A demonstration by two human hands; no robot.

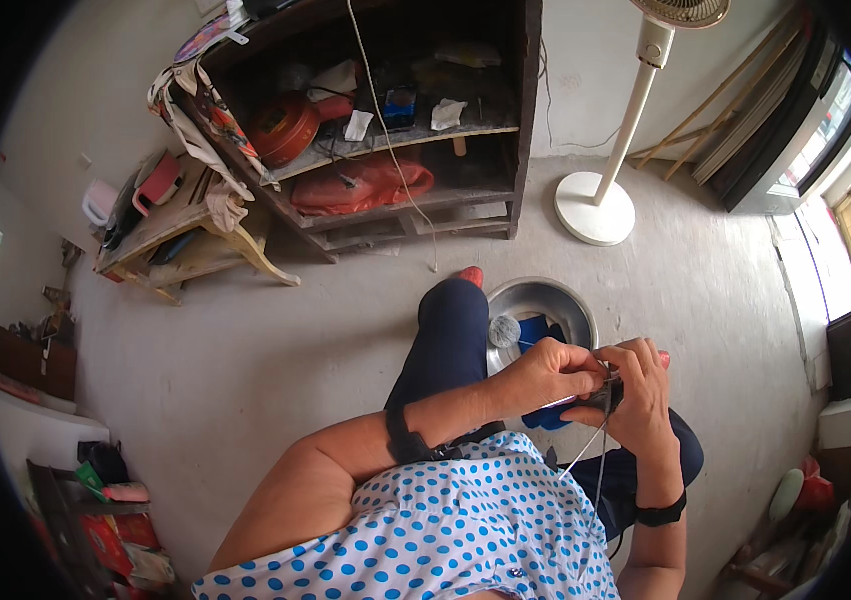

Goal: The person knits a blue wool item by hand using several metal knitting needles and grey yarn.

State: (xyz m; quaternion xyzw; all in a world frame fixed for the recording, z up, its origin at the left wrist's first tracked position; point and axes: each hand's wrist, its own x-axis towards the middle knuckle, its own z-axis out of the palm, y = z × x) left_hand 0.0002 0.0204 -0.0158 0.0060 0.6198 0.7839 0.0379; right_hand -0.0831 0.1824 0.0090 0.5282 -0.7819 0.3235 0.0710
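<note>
My left hand (556, 375) and my right hand (639, 390) meet over my lap at the right of the view, fingers pinched around a small piece of grey knitting (608, 391). Thin knitting needles (583, 452) stick out below the hands towards my dotted shirt. Strands of grey yarn also seem to hang there. Part of the piece is hidden by the fingers. Beyond my hands, a metal basin (583, 300) on the floor holds a ball of grey yarn (504, 331) and dark blue cloth (535, 330).
A white standing fan (595, 210) is on the floor past the basin. A dark wooden cabinet (526, 150) with cluttered shelves stands ahead, a hanging cord (395, 150) before it. To its left is a low wooden table (230, 225). Framed panels (778, 150) lean at the right wall.
</note>
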